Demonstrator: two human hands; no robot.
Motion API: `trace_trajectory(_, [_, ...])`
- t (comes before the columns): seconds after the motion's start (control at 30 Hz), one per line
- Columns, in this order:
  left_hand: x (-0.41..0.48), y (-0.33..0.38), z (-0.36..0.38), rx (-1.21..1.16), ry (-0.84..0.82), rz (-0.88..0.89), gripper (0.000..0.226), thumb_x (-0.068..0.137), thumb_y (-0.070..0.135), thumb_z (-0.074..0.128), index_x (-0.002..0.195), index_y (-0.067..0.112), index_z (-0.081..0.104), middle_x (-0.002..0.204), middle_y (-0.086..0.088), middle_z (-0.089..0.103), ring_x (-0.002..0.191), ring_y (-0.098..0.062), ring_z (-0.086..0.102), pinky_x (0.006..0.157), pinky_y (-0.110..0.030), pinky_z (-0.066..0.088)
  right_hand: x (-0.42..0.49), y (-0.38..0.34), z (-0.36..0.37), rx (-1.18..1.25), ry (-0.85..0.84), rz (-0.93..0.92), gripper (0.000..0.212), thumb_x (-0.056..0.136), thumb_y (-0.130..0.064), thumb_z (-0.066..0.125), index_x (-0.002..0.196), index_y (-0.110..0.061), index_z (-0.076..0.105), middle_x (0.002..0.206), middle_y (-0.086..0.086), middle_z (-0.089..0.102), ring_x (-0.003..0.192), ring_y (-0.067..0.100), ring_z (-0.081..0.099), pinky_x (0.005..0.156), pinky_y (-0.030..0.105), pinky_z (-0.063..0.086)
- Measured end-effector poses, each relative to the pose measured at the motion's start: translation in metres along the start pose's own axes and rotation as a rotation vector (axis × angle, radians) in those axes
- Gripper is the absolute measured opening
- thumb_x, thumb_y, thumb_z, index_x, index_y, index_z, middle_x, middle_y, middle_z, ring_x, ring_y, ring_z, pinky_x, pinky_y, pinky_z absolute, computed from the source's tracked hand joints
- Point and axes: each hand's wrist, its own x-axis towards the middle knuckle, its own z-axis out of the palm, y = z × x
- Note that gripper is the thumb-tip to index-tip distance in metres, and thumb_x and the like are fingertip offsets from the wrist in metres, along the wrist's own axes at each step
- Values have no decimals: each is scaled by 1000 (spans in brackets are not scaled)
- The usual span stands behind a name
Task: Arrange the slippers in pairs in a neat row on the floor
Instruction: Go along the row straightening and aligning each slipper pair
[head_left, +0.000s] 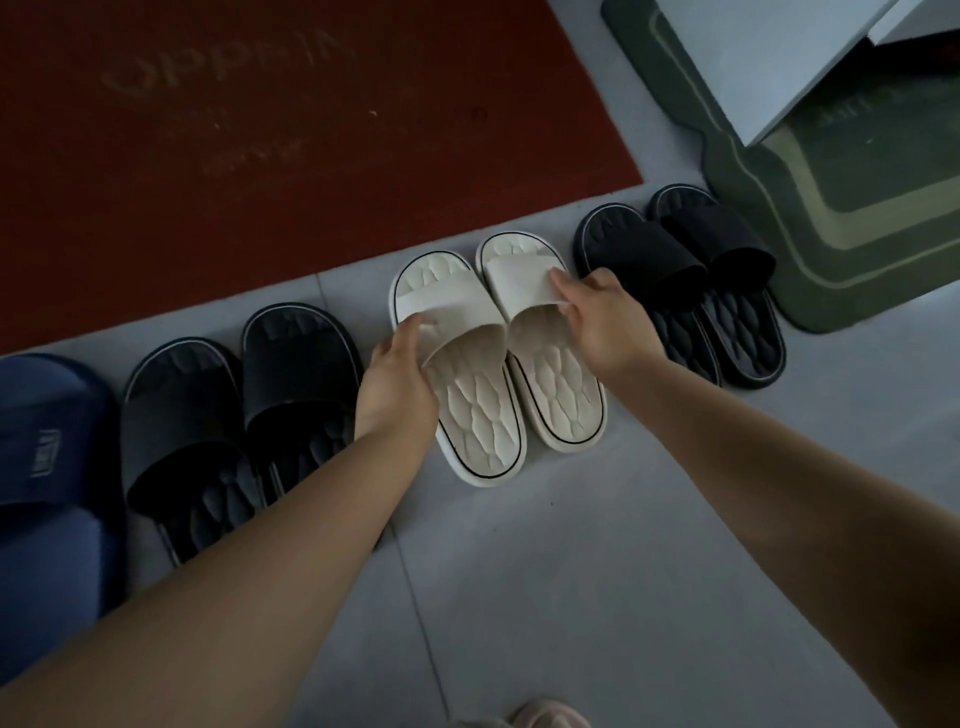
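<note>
Two cream slippers lie side by side on the grey floor in the middle of the row. My left hand (400, 374) grips the strap edge of the left cream slipper (467, 395). My right hand (602, 317) holds the strap of the right cream slipper (550, 384). A pair of black slippers (244, 415) lies to their left, partly under my left forearm. Another black pair (691, 280) lies to their right. At the far left edge sits a blue slipper (47, 467), cut off by the frame.
A red doormat (260, 130) borders the row on the far side. A green mat (857, 218) lies at the right, with a white cabinet (769, 57) standing over it. A pinkish shape (540, 714) shows at the bottom edge.
</note>
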Motion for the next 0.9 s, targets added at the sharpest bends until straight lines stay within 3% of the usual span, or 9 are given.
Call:
trace_trajectory(0.13, [1,-2,-1,11,-80,-8,57,90,5,43,136,35,30,124,-7,50,71,-8,47,53,-16,32,-5,-2,10,93,80,-26,42,96,-22,41,139,-20,41,120,17,43,86,34,59,78,39,52])
trace_trajectory(0.23, [0,2,-8,35,-212,-65,61,92,12,49,144,25,20,131,-6,49,101,-20,56,74,-25,43,-12,-10,10,96,82,114,51,92,-12,45,141,-23,35,128,15,38,93,34,59,77,39,51])
trace_trajectory(0.3, [-1,4,-17,15,-261,-86,57,92,17,51,143,18,25,131,-7,52,114,-23,55,89,-31,46,-20,-26,7,80,167,192,61,82,-2,49,138,-20,33,133,14,35,100,36,57,80,42,50])
trace_trajectory(0.4, [-11,-10,-45,-58,-187,15,49,90,14,53,137,19,37,136,-7,52,123,-24,51,103,-38,44,-38,-72,10,198,244,22,56,74,1,50,128,-13,42,129,16,40,108,35,52,90,45,48])
trace_trajectory(0.5, [-21,-50,-95,148,12,93,58,87,11,57,141,18,36,143,-6,44,131,-25,41,112,-37,34,-57,-135,31,210,-21,-224,52,78,-21,59,128,-14,44,128,13,42,113,33,48,89,39,44])
trace_trajectory(0.57, [-29,-88,-131,363,85,20,64,84,16,62,141,17,35,143,-10,43,131,-33,37,111,-41,29,-57,-166,46,128,-211,-200,67,78,-36,64,134,-15,33,131,14,38,116,37,46,86,40,43])
trace_trajectory(0.63, [-39,-120,-155,502,16,-140,74,82,23,65,144,15,26,145,-15,38,133,-36,33,111,-43,27,-51,-184,52,69,-345,-143,82,80,-39,64,143,-14,17,138,18,32,123,39,43,94,42,41])
trace_trajectory(0.73, [-48,-143,-159,398,-86,-258,76,86,19,61,148,16,18,143,-20,40,129,-36,41,105,-40,35,-41,-193,57,8,-428,-166,79,89,-30,55,148,-20,3,143,21,29,125,39,44,100,43,38])
trace_trajectory(0.9, [-41,-145,-145,228,-3,-229,63,91,16,52,147,19,22,139,-16,49,122,-35,50,98,-37,42,-37,-189,65,-39,-346,-115,77,87,3,41,149,-25,5,142,19,29,120,41,46,93,44,42])
